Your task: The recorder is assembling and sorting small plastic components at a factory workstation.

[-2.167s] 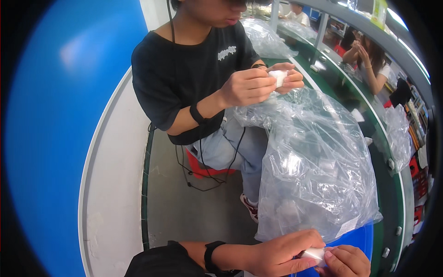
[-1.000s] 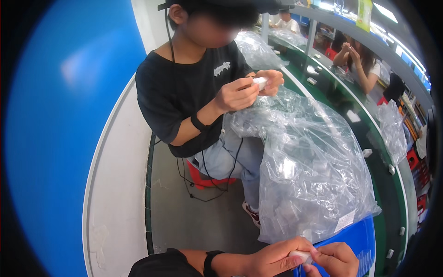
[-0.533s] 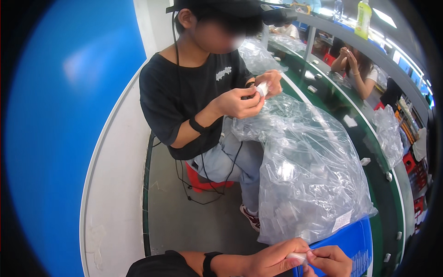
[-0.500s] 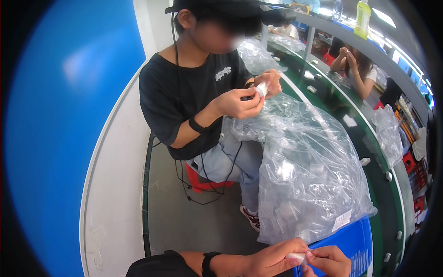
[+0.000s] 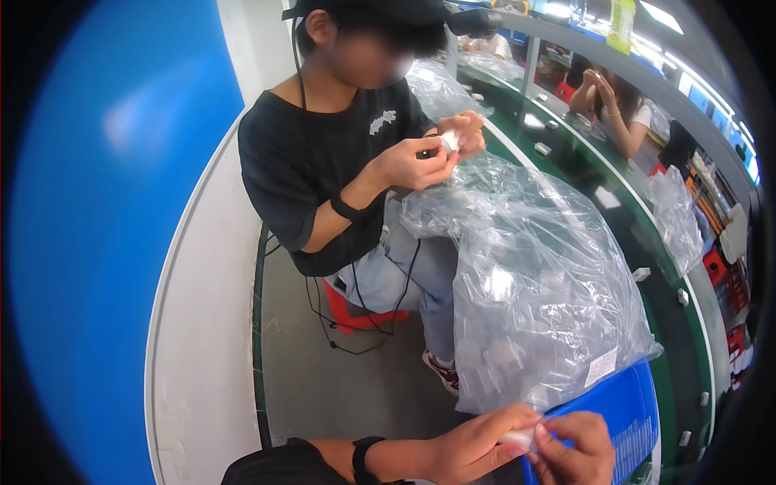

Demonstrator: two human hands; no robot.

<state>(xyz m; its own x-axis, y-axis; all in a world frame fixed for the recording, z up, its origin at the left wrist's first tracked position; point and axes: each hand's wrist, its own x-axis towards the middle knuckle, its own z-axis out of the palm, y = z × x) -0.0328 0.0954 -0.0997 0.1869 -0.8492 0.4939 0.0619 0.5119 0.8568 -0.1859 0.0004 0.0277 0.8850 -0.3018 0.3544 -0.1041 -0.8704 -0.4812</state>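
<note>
Low in the view, my left hand (image 5: pixel 481 443) has its fingers closed round a small white piece (image 5: pixel 520 439), partly hidden by the fingers; its exact kind I cannot make out. My right hand (image 5: pixel 578 447) meets it from the right, thumb and fingertips pinched at the piece's right end. Both hands are above the near side of a blue plastic basket (image 5: pixel 638 404). Just beyond them, a large clear plastic bag (image 5: pixel 550 307) full of pale pieces bulges up, with a white label on its side.
A co-worker in a black shirt (image 5: pixel 299 170) sits ahead on a red stool (image 5: pixel 347 311), holding a white piece (image 5: pixel 449 141). To the right curves a green conveyor belt (image 5: pixel 667 356) with scattered small white pieces. A blue panel (image 5: pixel 121 242) stands at left. Another person (image 5: pixel 618 113) sits across the belt.
The view has shifted slightly. My right fingers have moved a little on the white piece, which my left hand still holds. Pieces on the belt appear slightly displaced.
</note>
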